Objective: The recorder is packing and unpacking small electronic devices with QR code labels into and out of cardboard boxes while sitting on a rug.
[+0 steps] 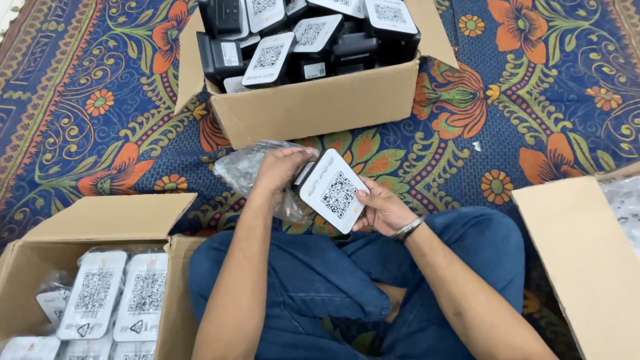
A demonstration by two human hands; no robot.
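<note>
Over the lap, right hand point(381, 210) grips the white-faced black device point(331, 191) by its lower edge while left hand point(280, 170) closes on the clear plastic bag point(250, 167) at its top; hold the mouth wide, slide straight.

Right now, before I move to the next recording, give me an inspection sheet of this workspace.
Surface: patterned floral carpet, blue with orange flowers; the person sits on it cross-legged.
Job's things: black device with white coded face held in both hands; clear plastic bag under the left hand.
Clutter: small white scrap on the carpet.
Grippers: left hand grips the device's top edge and the bag; right hand holds its lower side.
Cables: nothing seen.
Surroundings: open carton of unbagged devices ahead; carton of bagged devices at left; third carton at right, contents mostly out of view.
</note>
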